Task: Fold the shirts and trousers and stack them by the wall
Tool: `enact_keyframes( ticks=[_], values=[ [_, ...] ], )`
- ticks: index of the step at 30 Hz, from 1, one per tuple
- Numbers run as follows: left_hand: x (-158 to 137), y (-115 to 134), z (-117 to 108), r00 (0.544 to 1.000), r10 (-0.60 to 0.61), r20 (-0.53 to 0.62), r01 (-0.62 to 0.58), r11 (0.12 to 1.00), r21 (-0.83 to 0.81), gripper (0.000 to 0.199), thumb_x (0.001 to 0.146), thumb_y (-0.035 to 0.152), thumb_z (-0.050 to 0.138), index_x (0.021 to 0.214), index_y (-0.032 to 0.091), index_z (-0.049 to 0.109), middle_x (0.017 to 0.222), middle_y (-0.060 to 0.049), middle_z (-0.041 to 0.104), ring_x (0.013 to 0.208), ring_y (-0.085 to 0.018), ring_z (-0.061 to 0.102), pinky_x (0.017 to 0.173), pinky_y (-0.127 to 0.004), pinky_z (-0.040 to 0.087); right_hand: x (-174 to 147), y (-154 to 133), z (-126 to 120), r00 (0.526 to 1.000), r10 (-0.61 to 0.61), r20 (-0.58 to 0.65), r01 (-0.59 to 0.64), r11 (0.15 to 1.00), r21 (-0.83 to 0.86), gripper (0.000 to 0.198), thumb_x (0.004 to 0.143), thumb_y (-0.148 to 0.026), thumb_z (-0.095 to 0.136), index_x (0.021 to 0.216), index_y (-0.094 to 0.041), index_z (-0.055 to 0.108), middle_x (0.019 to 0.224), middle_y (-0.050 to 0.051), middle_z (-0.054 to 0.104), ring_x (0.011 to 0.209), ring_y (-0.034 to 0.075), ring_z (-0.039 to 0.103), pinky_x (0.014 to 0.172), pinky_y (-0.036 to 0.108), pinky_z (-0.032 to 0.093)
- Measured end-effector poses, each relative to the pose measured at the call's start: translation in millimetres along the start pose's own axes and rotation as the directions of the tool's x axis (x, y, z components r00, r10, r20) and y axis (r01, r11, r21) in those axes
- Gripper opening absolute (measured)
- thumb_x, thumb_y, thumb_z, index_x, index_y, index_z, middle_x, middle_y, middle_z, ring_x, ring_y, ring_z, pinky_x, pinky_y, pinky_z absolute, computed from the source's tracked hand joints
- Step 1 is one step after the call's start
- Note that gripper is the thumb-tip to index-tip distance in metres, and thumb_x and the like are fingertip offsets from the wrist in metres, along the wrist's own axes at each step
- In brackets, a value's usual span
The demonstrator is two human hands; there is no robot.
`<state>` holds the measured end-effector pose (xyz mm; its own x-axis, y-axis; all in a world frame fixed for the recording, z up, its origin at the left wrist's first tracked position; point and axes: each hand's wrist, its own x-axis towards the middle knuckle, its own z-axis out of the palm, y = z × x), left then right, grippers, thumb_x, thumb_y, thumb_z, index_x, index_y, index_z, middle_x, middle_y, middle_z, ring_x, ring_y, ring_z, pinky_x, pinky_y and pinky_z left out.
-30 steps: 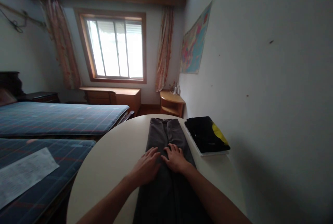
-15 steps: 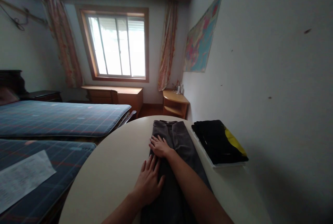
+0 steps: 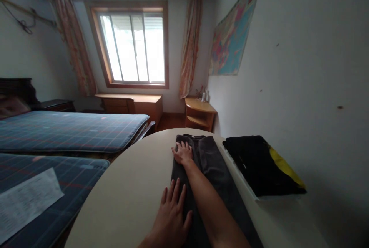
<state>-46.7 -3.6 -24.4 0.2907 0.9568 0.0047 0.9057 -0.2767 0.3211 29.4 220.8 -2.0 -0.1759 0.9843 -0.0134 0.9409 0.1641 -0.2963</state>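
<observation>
A dark grey garment (image 3: 215, 171) lies folded lengthwise on the pale round table (image 3: 129, 179), its collar or waistband end pointing away from me. My right hand (image 3: 183, 152) rests with spread fingers on the far left part of the cloth, just below that end. Closer to me, my left hand (image 3: 173, 209) lies flat along the garment's left edge, fingers stretched forward, partly over the tabletop. Neither hand grips anything. My right forearm crosses over the cloth and hides some of it.
At the table's right, a folded black garment with a yellow patch (image 3: 262, 167) lies on a white, flat base by the wall. Mattresses (image 3: 72, 131) and a printed paper sheet (image 3: 29, 202) are at left. A corner shelf (image 3: 200, 106) and a desk (image 3: 144, 102) stand beyond.
My right hand has slid forward toward the garment's far end. My left hand has drawn back toward me, and the two hands are farther apart. The view has shifted slightly.
</observation>
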Motion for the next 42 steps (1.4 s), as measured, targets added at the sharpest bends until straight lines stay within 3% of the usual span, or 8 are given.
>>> enact_keyframes(
  ticks=[5,9,13,19,24,33,36,42],
  values=[
    [-1,9,-14,0.999,-0.01,0.037,0.01,1.0,-0.005,0.066,0.095,0.051,0.039,0.156,0.032,0.02,0.164,-0.002,0.0,0.149,-0.034,-0.003,0.12,-0.061,0.012,-9,13,-12,0.998,-0.059,0.037,0.06,0.998,-0.015,0.072,0.095,-0.065,0.02,0.155,-0.027,0.028,0.164,0.006,0.017,0.15,0.03,0.01,0.117,0.046,0.008],
    [-1,13,-19,1.0,0.002,0.018,-0.002,1.0,-0.007,0.065,0.094,0.049,0.042,0.155,0.033,0.024,0.164,-0.003,0.002,0.149,-0.034,-0.001,0.119,-0.061,0.014,-25,38,-22,0.995,0.099,-0.033,-0.1,0.994,-0.047,0.076,0.095,-0.066,0.017,0.157,-0.022,0.023,0.165,0.012,0.01,0.15,0.035,-0.001,0.116,0.055,-0.004],
    [-2,13,-21,1.0,0.005,0.01,-0.005,1.0,0.008,0.065,0.094,0.048,0.043,0.155,0.031,0.027,0.164,-0.005,0.004,0.15,-0.033,0.0,0.12,-0.058,0.013,-34,67,-35,0.985,0.088,0.145,-0.094,0.995,0.034,0.075,0.094,-0.068,0.017,0.157,-0.028,0.019,0.165,0.008,0.011,0.151,0.032,0.003,0.116,0.056,0.006],
    [-2,14,-23,1.0,0.005,-0.006,-0.005,0.999,0.033,0.064,0.094,0.049,0.043,0.154,0.031,0.029,0.164,-0.006,0.006,0.15,-0.032,0.003,0.121,-0.055,0.013,-52,92,-53,0.992,0.087,0.096,-0.089,0.996,0.019,0.071,0.097,-0.063,0.018,0.156,-0.023,0.024,0.165,0.01,0.011,0.15,0.032,0.008,0.117,0.055,0.008],
    [0,14,-23,1.0,-0.01,-0.012,0.011,0.998,0.055,0.064,0.093,0.048,0.044,0.153,0.031,0.032,0.164,-0.007,0.009,0.15,-0.031,0.006,0.121,-0.052,0.013,-95,98,-53,0.993,0.018,0.114,-0.019,1.0,0.008,0.066,0.099,-0.059,0.025,0.157,-0.027,0.022,0.165,0.006,0.014,0.151,0.029,0.008,0.119,0.052,0.006],
    [1,12,-20,0.999,0.021,-0.027,-0.019,0.996,0.088,0.064,0.093,0.05,0.044,0.153,0.031,0.032,0.164,-0.007,0.01,0.151,-0.031,0.005,0.121,-0.052,0.013,-189,83,-27,0.993,-0.003,0.122,0.005,1.0,-0.015,0.071,0.094,-0.07,0.024,0.156,-0.037,0.018,0.166,0.007,0.002,0.149,0.04,-0.004,0.115,0.064,0.0],
    [9,7,-21,0.999,0.039,-0.018,-0.037,0.994,0.1,0.064,0.094,0.051,0.043,0.153,0.031,0.032,0.164,-0.007,0.011,0.151,-0.032,0.007,0.121,-0.053,0.013,-186,84,-23,0.992,-0.015,0.126,0.019,0.999,-0.029,0.07,0.095,-0.068,0.024,0.157,-0.035,0.016,0.166,0.006,-0.002,0.15,0.037,-0.007,0.115,0.063,-0.004],
    [51,-9,-27,0.999,0.038,0.0,-0.038,0.988,0.152,0.064,0.095,0.053,0.04,0.153,0.029,0.032,0.164,-0.011,0.015,0.151,-0.032,0.011,0.12,-0.052,0.012,-145,85,-25,0.997,0.01,0.073,-0.008,1.0,-0.024,0.068,0.095,-0.067,0.026,0.156,-0.036,0.02,0.166,0.006,0.003,0.15,0.036,-0.004,0.115,0.061,-0.004]
  ],
)
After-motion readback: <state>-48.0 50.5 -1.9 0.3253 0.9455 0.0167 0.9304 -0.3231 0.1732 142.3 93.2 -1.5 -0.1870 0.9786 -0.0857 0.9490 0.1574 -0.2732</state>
